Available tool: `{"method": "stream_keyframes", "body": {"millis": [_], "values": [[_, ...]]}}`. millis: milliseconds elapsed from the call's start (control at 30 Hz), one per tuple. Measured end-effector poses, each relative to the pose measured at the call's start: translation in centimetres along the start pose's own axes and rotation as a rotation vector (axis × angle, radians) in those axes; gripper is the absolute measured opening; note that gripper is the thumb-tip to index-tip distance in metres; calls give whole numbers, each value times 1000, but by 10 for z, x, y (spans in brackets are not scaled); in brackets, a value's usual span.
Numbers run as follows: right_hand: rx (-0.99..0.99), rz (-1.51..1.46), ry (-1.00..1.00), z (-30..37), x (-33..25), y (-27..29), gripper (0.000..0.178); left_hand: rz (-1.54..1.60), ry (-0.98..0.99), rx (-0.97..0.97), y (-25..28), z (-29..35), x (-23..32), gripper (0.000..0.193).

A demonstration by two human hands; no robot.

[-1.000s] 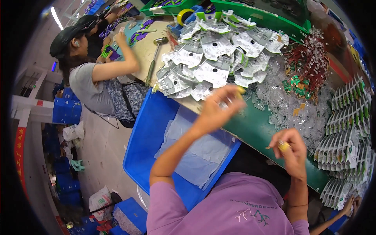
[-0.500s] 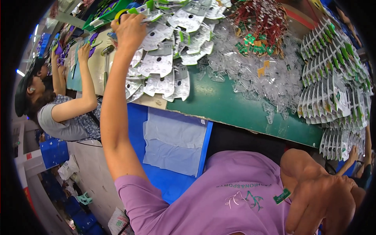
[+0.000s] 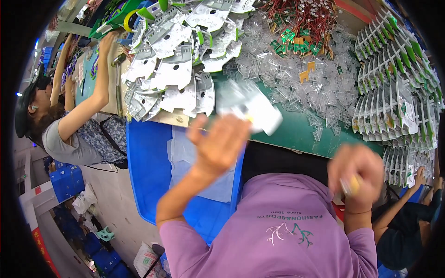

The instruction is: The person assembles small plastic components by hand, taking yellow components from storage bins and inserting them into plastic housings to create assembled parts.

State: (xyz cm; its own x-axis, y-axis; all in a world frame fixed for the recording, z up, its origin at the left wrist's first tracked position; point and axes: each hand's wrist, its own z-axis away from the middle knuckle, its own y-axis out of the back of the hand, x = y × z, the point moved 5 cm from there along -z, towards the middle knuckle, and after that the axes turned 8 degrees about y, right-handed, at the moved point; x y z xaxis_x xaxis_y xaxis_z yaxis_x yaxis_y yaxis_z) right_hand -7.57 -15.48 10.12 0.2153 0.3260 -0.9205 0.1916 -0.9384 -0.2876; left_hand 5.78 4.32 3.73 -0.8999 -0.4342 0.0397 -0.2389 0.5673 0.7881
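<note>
My left hand (image 3: 217, 146) is over the front edge of the bench, its fingers stretched and blurred. At its fingertips a white plastic panel (image 3: 252, 104) is smeared by motion; whether the fingers grip it I cannot tell. On the right, in front of my chest, my right hand (image 3: 359, 169) is closed around a small yellow-and-grey thing (image 3: 352, 185), too blurred to name. A pile of similar white panels with green edges (image 3: 174, 72) lies on the bench to the left.
A heap of clear plastic pieces (image 3: 320, 88) spreads over the green bench top (image 3: 264, 129), with red-wired circuit boards (image 3: 299, 41) behind. Stacked panels (image 3: 389, 102) stand right. A blue bin (image 3: 143, 185) sits below the edge. A hammer (image 3: 117, 78) lies beside a co-worker (image 3: 74, 129).
My left hand has come back from the far panel pile toward the bench's front edge, and a white panel now shows beside it. My right hand has moved forward from near my shoulder.
</note>
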Motion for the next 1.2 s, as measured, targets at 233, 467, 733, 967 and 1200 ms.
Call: {"method": "stream_keyframes", "body": {"millis": [233, 467, 733, 967, 1200], "values": [[153, 1177, -2, 6, 83, 18, 13, 178, 134, -170, -48, 47, 67, 29], [-91, 1554, 84, -20, 123, 6, 14, 585, 129, -268, -54, 24, 44, 23], [-115, 1507, 27, -16, 114, 0, 21, 313, 175, -173, -94, -23, -26, 26], [-58, 1489, -38, 5, 106, 6, 29, 195, 144, -408, -64, 6, 0, 47], [-111, 1486, 56, 1, 106, 13, 22, 479, 234, -356, -54, 17, 10, 43]]}}
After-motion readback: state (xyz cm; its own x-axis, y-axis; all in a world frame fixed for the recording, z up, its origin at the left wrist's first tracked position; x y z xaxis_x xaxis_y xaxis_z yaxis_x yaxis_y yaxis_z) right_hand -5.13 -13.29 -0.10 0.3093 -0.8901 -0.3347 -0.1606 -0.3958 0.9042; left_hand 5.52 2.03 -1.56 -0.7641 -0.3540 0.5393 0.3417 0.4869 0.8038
